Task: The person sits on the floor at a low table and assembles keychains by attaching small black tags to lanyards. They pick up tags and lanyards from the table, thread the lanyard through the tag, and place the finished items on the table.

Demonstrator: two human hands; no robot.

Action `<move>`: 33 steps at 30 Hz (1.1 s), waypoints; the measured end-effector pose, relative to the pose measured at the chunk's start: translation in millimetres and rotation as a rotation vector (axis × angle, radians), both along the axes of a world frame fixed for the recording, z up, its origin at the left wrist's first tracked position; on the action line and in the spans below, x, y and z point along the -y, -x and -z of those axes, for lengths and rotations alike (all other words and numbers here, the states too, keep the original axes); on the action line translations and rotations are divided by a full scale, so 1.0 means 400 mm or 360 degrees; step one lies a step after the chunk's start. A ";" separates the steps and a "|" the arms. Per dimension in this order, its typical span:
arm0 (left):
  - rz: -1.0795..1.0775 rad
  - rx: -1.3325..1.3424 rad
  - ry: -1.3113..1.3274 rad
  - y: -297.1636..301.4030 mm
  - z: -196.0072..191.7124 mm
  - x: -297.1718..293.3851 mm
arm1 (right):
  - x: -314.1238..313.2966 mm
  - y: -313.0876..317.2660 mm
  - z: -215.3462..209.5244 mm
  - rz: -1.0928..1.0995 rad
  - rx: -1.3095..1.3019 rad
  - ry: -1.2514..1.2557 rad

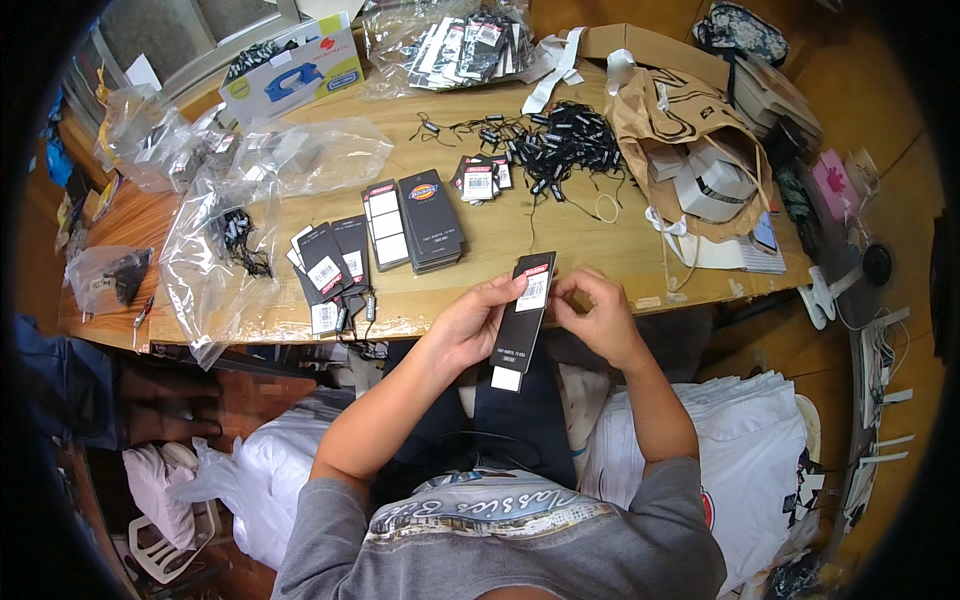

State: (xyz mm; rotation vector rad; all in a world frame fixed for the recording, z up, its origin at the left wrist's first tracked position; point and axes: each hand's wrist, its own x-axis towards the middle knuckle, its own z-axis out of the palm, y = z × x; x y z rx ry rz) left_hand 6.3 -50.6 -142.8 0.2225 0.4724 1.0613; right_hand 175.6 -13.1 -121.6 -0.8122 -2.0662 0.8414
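Note:
Just off the table's front edge, my left hand (472,318) is closed on a black cardboard hang tag (516,338). A white sticker covers its upper part, and a white slip pokes out below it. My right hand (598,312) is closed beside the tag's top end, fingers curled in a pinch; what they hold is too small to make out. Beyond my hands lies a tangled heap of black hang-tag strings (565,145). Left of it are a neat stack of black tags (430,222), a narrower stack with white labels (387,228) and a loose fan of tags with strings (328,268).
A brown paper bag (690,115) with white boxes stands at the table's right. Clear plastic bags (215,260) spread over the left side. A printed box (295,80) and a bag of tags (470,50) sit at the back. White garments (740,460) are piled beside my right arm.

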 end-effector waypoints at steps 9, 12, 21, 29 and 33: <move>-0.0143 -0.0236 -0.0205 0.021 -0.056 0.028 | 0.035 -0.044 -0.017 -0.0168 0.0402 0.0294; -0.0111 -0.0079 -0.0208 0.032 -0.057 0.039 | 0.051 -0.044 -0.032 -0.0565 0.0028 0.0356; -0.0248 0.0002 -0.0226 0.065 -0.084 0.063 | 0.034 -0.020 -0.036 -0.1055 -0.1502 0.0938; -0.0691 -0.0191 -0.0411 0.142 -0.170 0.112 | 0.034 -0.029 -0.033 -0.0747 -0.0965 0.1155; -0.0747 -0.0295 -0.0640 0.186 -0.184 0.130 | 0.043 -0.050 -0.030 -0.0239 -0.0212 0.0890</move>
